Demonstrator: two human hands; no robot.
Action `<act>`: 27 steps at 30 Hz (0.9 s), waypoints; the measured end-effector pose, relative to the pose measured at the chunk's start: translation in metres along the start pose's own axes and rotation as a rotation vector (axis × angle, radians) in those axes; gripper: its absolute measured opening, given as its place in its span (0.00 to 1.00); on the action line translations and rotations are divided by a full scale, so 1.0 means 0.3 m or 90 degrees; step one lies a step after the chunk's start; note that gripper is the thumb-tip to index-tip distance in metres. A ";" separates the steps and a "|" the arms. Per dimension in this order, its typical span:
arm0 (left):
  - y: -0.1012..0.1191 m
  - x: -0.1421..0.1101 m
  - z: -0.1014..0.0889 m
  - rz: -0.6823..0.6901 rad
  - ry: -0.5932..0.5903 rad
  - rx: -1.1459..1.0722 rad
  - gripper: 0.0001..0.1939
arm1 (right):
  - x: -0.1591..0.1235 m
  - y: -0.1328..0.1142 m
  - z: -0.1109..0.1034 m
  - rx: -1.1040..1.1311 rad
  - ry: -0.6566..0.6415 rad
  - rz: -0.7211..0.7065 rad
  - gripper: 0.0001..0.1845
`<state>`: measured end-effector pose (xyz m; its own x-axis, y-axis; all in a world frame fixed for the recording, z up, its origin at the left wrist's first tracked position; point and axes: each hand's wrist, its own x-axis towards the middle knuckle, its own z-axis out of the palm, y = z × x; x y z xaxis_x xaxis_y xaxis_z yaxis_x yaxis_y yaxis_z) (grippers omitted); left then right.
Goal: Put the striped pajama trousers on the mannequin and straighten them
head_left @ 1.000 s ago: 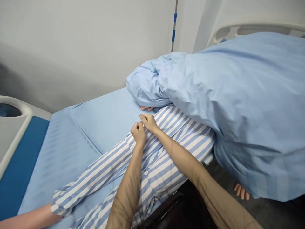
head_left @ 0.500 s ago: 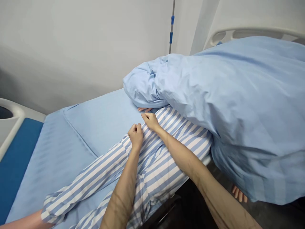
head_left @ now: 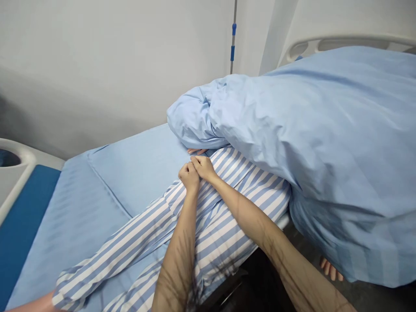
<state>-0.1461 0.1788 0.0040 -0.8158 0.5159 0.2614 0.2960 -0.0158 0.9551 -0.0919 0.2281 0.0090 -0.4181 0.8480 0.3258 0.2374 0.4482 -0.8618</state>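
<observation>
My left hand [head_left: 189, 177] is closed in a fist, pinching the blue-and-white striped pyjama trousers [head_left: 214, 216] worn by a figure lying on the bed. My right hand [head_left: 204, 167] touches it knuckle to knuckle, fingers curled on the same striped cloth near the waist. A light blue quilt [head_left: 308, 130] covers the figure's upper body just beyond my hands. A pale hand [head_left: 196, 151] of the figure peeks from under the quilt's edge. Its other hand [head_left: 331, 269] hangs below the quilt at the right.
The light blue bedsheet [head_left: 130, 164] stretches left to a dark blue mattress end [head_left: 19, 225] and a white footboard [head_left: 9, 173]. A white headboard [head_left: 341, 43] rises at the top right. A pole with blue clips [head_left: 232, 39] stands against the grey wall.
My left hand has slid up the striped cloth until it meets my right hand; half a second ago they were slightly apart. The view shifted a little.
</observation>
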 end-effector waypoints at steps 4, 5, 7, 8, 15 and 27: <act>-0.016 -0.002 -0.008 0.006 0.001 0.016 0.20 | 0.015 0.004 -0.009 0.064 -0.040 0.003 0.24; -0.011 -0.001 -0.011 0.007 -0.004 0.013 0.19 | 0.024 -0.004 -0.015 0.078 -0.057 0.015 0.23; 0.000 0.000 -0.016 0.006 -0.014 0.009 0.19 | 0.050 -0.034 -0.032 0.080 -0.091 0.023 0.23; 0.003 0.000 -0.017 0.006 -0.014 0.008 0.19 | 0.063 -0.053 -0.041 0.073 -0.104 0.009 0.23; -0.011 0.004 -0.011 -0.015 -0.024 -0.005 0.18 | 0.068 -0.061 -0.062 0.008 -0.086 -0.047 0.23; 0.118 0.003 -0.001 -0.042 -0.022 -0.126 0.18 | 0.047 0.029 -0.036 0.021 -0.041 -0.002 0.25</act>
<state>-0.1367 0.1784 0.0381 -0.8120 0.5500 0.1954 0.1365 -0.1466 0.9797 -0.0861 0.2472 0.0103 -0.4747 0.8260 0.3038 0.2080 0.4407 -0.8732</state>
